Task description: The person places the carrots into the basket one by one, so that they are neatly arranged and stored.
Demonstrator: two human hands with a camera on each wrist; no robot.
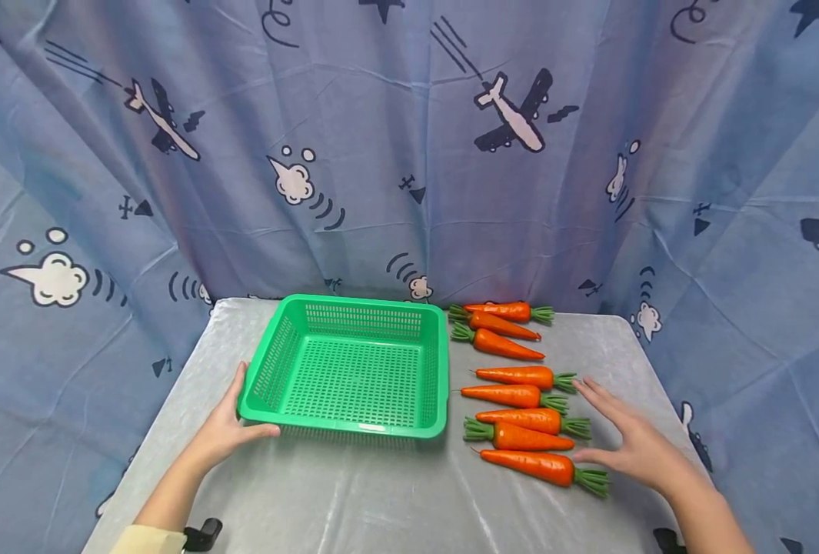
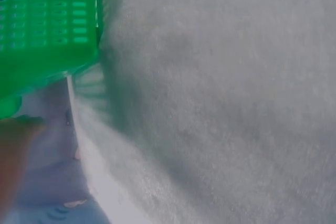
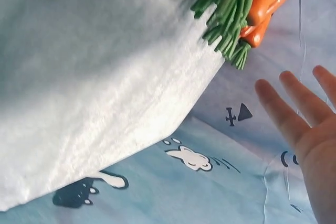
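A green plastic basket [image 1: 354,422] with a slotted floor and walls stands left of centre on the table. My left hand [image 1: 221,432] is at its front left corner, fingers along the left side and thumb stretched out beside the front rim. In the left wrist view, the basket's corner [image 2: 58,59] is at the upper left, with part of that hand just below it. Several orange carrots [image 1: 520,396] with green tops lie in a column right of the basket. My right hand [image 1: 640,446] is spread beside the nearer carrots, fingertips close to their green tops and nothing in its grasp.
A pale grey cloth covers the table [image 1: 298,492]. Behind it and at both sides hangs a blue curtain [image 1: 381,231] printed with planes and clouds. Three carrots [image 1: 502,327] lie close together at the back, by the basket's right side.
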